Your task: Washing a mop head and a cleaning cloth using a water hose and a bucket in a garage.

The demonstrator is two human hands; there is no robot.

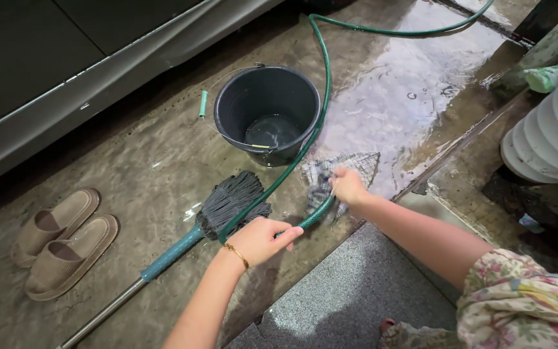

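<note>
A view from above of two bare arms reaching over a wet concrete floor (130, 174). The left hand (263, 240), with a thin gold bracelet at the wrist, is clamped around the end of a green garden hose (279, 184). The hose runs from that hand up past the right side of a dark bucket (267, 113) and curves away toward the top of the view. The right hand (349, 187) is closed on a wet checked cloth (330, 173), which lies on the floor just beyond the hose end, between the two hands and near the bucket. The bucket stands upright with a little water in the bottom. A grey string mop (230, 201) with a teal and metal handle lies flat on the floor, its head touching the hose just beside the left hand. A pair of beige slippers (62, 242) sits well apart to the left. A grey mat (356, 291) lies below the arms, and a stack of white tubs (550, 129) stands at the right edge.
</note>
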